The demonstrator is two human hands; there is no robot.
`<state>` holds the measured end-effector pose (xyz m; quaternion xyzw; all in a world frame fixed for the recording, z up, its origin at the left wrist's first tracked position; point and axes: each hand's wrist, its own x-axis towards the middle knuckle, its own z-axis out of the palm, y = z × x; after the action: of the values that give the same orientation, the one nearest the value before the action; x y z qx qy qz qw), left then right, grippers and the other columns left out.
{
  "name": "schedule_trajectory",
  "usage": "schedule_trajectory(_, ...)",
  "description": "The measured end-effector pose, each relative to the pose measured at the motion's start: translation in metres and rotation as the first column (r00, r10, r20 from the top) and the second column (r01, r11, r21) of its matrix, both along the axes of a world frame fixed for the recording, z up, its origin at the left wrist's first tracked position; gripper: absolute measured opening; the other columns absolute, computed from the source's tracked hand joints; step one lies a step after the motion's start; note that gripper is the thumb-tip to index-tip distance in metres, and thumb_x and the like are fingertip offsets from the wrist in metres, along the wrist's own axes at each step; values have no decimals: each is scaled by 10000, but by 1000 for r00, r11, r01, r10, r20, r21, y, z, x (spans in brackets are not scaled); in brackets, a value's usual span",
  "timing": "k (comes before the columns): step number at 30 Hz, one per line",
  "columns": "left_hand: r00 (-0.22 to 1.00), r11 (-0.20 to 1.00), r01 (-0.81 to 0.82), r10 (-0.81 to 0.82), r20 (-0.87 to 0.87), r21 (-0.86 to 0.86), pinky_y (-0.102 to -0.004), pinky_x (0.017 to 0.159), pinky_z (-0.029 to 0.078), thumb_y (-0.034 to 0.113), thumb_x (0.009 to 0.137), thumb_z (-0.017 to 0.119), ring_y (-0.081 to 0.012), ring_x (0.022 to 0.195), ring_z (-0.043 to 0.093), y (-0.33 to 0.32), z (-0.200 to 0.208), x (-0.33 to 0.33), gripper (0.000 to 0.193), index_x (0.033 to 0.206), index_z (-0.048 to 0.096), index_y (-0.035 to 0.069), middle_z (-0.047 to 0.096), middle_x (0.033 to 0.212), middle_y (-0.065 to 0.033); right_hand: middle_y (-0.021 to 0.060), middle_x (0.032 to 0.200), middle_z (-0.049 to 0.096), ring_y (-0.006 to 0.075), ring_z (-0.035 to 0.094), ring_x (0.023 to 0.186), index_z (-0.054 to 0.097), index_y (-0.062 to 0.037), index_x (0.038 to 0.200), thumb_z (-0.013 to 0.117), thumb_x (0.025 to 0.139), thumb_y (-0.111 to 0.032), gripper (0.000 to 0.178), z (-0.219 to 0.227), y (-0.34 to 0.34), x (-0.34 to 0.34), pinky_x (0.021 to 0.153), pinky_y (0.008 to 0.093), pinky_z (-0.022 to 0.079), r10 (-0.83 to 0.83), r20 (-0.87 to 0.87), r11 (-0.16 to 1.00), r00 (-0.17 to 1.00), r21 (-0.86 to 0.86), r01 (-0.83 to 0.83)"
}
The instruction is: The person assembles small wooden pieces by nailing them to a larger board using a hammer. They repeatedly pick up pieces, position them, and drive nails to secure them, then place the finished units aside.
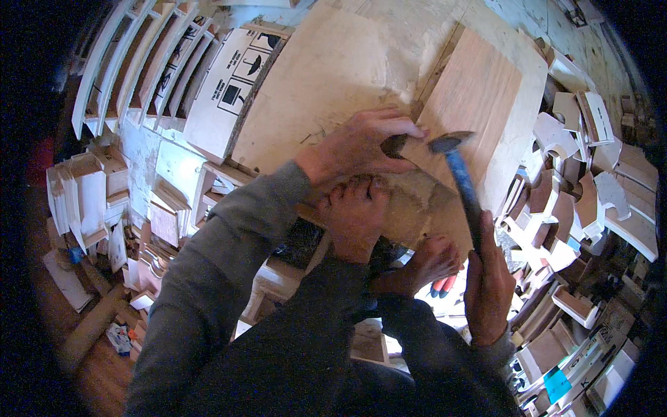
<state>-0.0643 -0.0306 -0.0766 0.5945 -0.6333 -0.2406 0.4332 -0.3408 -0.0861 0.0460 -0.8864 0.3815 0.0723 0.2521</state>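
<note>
My right hand (489, 295) is closed around the handle of a hammer (460, 170) with a blue handle and a dark metal head. The hammer head hangs over the near-left part of a thin, reddish-brown wooden board (479, 87). Left of the head, my left hand (368, 142) curves with thumb and index finger apart, the fingertips at the board's near-left edge. Nothing can be made out between them. Beneath the board lies a wide, pale plywood sheet (313, 76). My bare feet are close by, the left foot (354, 212) just below my left hand.
Nested curved wooden frames (139, 66) and a printed white panel (233, 90) stand at the far left. Cut wooden pieces (83, 194) are stacked on the left. A heap of curved offcuts (556, 201) fills the right side. Red-and-black tool handles (442, 286) show beside my right foot (431, 264).
</note>
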Motion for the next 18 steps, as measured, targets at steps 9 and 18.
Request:
schedule_trajectory(9,1000,999,10,-11,-25,-35,-365,835,482,180,689,780,-294,938,579,-3,-2,1,484,1123,607,55,620,993,-115,230,1062,594,267,624,853,279,-64,1457,443,902,3,582,1,0,1,720,355,501,-119,82,987,989,116,110)
schedule_trajectory(18,996,998,-8,2,-90,-69,-364,895,466,198,710,762,-305,1032,566,0,-7,-1,479,1146,609,69,607,1110,-127,33,662,526,98,491,546,226,-76,1475,436,964,-156,558,-27,7,-15,493,260,429,-95,431,993,898,-21,115)
